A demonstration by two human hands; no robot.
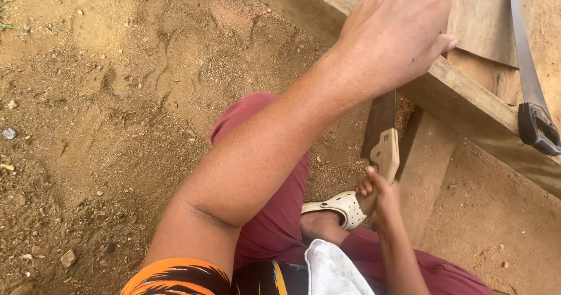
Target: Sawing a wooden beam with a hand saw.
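Saw handle [383,154] gripped inside right fingers [367,185].

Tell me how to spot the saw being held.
Find the long wooden plank crossing the sandy ground. Just below it, the right hand grips a handsaw. It has a pale wooden handle, unlike the black-handled saw resting on the boards.

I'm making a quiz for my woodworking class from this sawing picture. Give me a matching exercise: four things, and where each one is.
Things:
1. left hand
2. right hand
3. shoe
4. second saw

Places:
A. on the sandy ground
B. pressing on the wooden beam
C. lying on the boards at the right
D. around the handle of the saw

Pairs: 1-B, 2-D, 3-A, 4-C
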